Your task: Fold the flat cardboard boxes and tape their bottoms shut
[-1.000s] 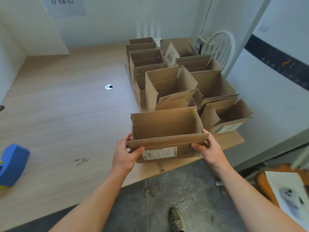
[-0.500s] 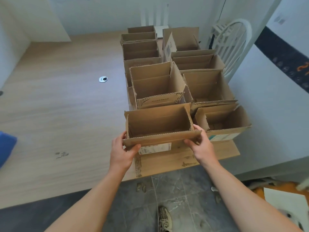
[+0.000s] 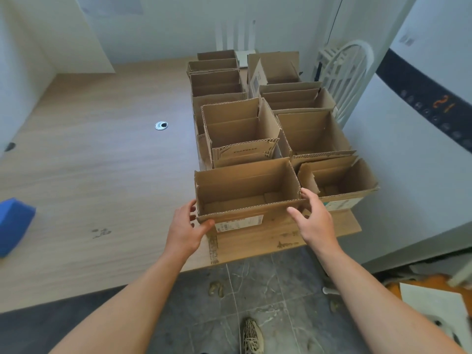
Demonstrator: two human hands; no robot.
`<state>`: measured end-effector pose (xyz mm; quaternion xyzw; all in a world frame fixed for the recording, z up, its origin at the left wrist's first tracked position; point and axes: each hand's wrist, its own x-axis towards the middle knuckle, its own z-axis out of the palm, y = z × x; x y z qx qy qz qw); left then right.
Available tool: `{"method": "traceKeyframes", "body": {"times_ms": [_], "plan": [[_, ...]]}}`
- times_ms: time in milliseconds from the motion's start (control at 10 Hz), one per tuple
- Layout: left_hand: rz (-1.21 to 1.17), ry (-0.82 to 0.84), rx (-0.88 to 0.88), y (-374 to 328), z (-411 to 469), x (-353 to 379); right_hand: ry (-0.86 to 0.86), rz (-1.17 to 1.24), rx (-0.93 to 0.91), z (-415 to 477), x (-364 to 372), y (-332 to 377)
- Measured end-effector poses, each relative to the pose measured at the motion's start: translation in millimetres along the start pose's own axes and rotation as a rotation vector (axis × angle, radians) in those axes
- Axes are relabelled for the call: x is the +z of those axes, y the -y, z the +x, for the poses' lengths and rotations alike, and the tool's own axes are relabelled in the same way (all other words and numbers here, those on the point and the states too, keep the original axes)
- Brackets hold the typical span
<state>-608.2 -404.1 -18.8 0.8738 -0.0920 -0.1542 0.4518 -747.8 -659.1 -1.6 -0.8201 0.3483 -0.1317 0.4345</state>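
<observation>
An upright brown cardboard box (image 3: 245, 185) with its top flaps open and a white label on its front stands on a flat cardboard sheet (image 3: 255, 244) near the front edge of the table. My left hand (image 3: 185, 229) grips its front left corner, thumb on the front flap and fingers along the side wall. At the front right corner my right hand (image 3: 315, 221) has its fingers spread and holds nothing. Behind and to the right, several more folded boxes (image 3: 240, 129) stand open in two rows.
The wooden table (image 3: 102, 162) stretches to the left, with a metal grommet (image 3: 161, 125) and a blue object (image 3: 12, 223) at its left edge. A white chair (image 3: 342, 72) stands behind the boxes on the right. Grey floor tiles and my shoe (image 3: 251, 335) lie below.
The box has been lowered from in front of the table edge onto the cardboard sheet, against the rows. My right hand has let go and spread its fingers.
</observation>
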Motion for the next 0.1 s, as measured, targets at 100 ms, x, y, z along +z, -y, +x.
{"method": "traceKeyframes", "body": {"times_ms": [100], "plan": [[0.021, 0.049, -0.008, -1.8, -6.1, -10.2, -0.099, 0.005, -0.038, -15.3, -1.6, 14.6]]}}
